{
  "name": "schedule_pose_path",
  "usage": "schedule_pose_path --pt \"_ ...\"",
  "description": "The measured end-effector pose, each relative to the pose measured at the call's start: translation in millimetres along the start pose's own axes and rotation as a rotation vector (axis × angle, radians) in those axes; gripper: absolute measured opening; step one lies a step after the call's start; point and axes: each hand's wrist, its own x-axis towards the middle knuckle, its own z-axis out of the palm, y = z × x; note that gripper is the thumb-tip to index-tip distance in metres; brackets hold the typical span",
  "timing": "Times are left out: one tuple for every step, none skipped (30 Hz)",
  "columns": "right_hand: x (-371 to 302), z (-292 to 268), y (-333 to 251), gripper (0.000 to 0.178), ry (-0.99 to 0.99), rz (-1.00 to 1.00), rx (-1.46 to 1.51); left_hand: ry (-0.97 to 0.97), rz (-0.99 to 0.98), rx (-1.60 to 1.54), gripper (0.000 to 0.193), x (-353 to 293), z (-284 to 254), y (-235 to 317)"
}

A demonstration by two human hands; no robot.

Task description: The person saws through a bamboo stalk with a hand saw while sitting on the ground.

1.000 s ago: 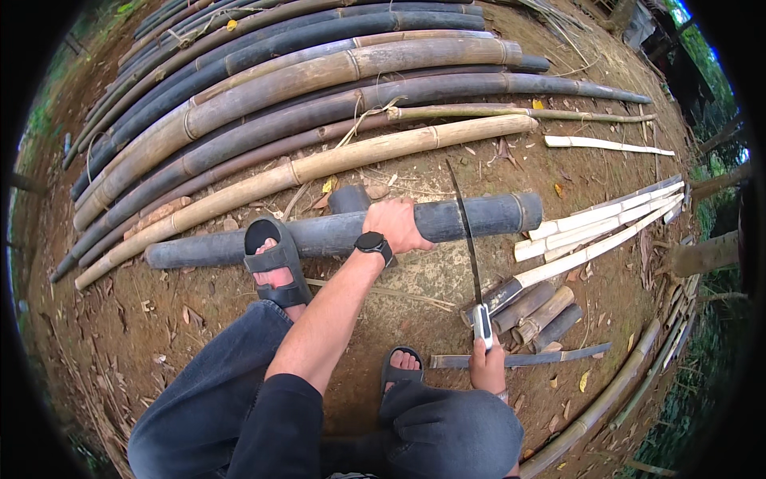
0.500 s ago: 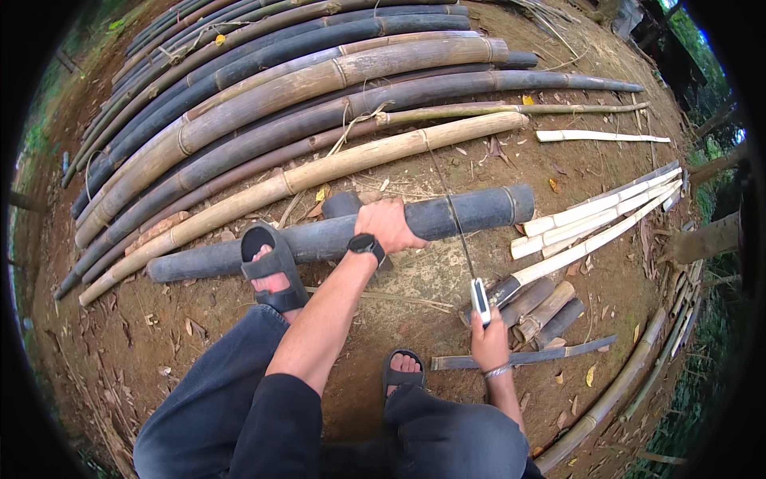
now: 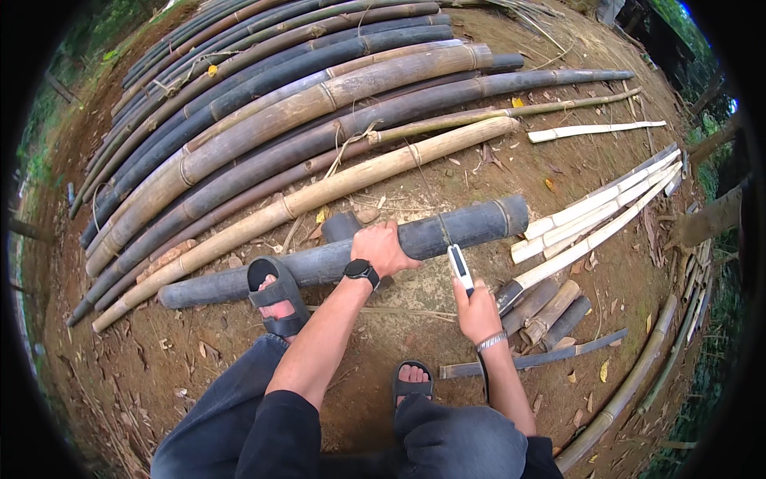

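A thick dark bamboo pole (image 3: 479,223) lies crosswise before me, resting over a short dark bamboo piece (image 3: 341,225). My left hand (image 3: 382,249) grips the pole from above near its middle, fingers over the far side and thumb pointing right. To the right of it, my right hand (image 3: 479,313) is closed around the pale and dark handle of a handsaw (image 3: 459,267). The thin saw blade crosses the pole between my left hand and the pole's right end. My left sandal (image 3: 279,302) presses on the pole's left part.
Long bamboo poles (image 3: 263,140) lie side by side beyond. Split pale bamboo strips (image 3: 586,215) fan out at the right, with short cut bamboo pieces (image 3: 550,311) nearer. My right sandal (image 3: 412,382) stands on the dirt, close to a dark bamboo slat (image 3: 535,361).
My right hand has pushed the saw forward and slightly left, bringing its handle up close to the pole. My left hand keeps its hold on the pole.
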Motion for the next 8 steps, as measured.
schedule_pose_path --pt "-11.3 0.1 -0.7 0.05 -0.004 0.007 0.009 -0.045 -0.014 0.005 0.09 3.0 -6.5 -2.0" --pt "-29.9 2.5 12.7 0.051 -0.006 -0.014 0.058 -0.036 -0.021 0.008 0.089 0.8 -5.2 -5.9" --pt "-52.6 0.8 33.9 0.053 0.002 -0.039 0.104 -0.018 -0.022 0.008 0.088 1.3 -5.7 -9.4" --pt "-66.7 -1.4 45.6 0.054 0.013 -0.054 0.15 -0.007 -0.015 0.006 0.088 1.6 -4.9 -7.7" --pt "-65.4 -1.7 44.0 0.054 -0.003 -0.031 0.121 -0.027 -0.035 0.008 0.088 3.3 -3.8 -2.4" --pt "-57.2 -1.9 39.5 0.054 -0.02 -0.008 0.094 0.008 -0.03 0.009 0.089 1.5 -1.2 -2.6" --pt "-40.6 -3.0 29.4 0.055 -0.031 0.02 0.068 0.041 -0.017 0.009 0.09 -1.1 2.2 -4.0" --pt "-42.8 -2.2 27.8 0.055 -0.018 0.027 0.081 0.074 -0.005 0.01 0.092 -1.5 4.6 -6.4"
